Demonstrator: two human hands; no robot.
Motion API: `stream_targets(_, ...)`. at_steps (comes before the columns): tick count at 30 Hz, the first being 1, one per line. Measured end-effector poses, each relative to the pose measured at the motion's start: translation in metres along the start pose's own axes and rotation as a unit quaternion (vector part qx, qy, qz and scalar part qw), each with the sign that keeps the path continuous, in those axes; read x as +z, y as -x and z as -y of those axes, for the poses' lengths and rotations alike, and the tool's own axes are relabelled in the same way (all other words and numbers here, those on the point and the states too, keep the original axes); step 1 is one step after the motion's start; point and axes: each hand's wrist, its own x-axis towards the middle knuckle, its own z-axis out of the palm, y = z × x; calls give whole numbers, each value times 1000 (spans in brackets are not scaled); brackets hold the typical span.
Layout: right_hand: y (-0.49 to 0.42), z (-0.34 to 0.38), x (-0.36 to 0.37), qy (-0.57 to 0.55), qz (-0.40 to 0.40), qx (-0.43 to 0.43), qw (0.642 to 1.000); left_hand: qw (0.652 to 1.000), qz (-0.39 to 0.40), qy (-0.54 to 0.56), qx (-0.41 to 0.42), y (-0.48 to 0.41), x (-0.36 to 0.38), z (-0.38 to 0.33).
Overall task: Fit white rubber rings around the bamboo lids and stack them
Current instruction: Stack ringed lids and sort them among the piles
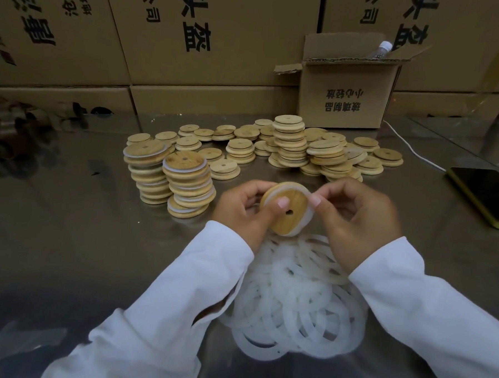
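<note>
Both hands, left hand (243,210) and right hand (356,217), grip one bamboo lid (284,211), seating its white ring (306,217); next it likely joins the ringed stacks (189,185) beyond the left hand.

A tilted bamboo lid (284,211), white ring (303,224) partly on, sits above loose rings (294,301); ringed stacks (187,185) at ten o'clock, bare lids (291,142) at twelve.

Tan lid (284,211), white ring (306,217)

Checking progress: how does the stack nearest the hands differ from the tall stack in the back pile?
The near stack shows white rings between its lids; the tall back stack shows bare grooves. The near stack leans; the tall back stack rises among loose lids. Both hold bamboo lids with a hole.
</note>
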Motion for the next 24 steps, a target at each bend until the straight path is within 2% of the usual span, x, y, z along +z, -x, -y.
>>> stream_targets(12,-6,1,-3,-25,32,41,998,999,15,-18,32,-4,-5,-1)
stream_targets(17,-9,5,-7,-28,35,29,999,999,-3,50,-12,-4,-3,0)
stream_targets(24,-10,6,-9,-29,55,20,998,996,12,86,-27,-6,-4,2)
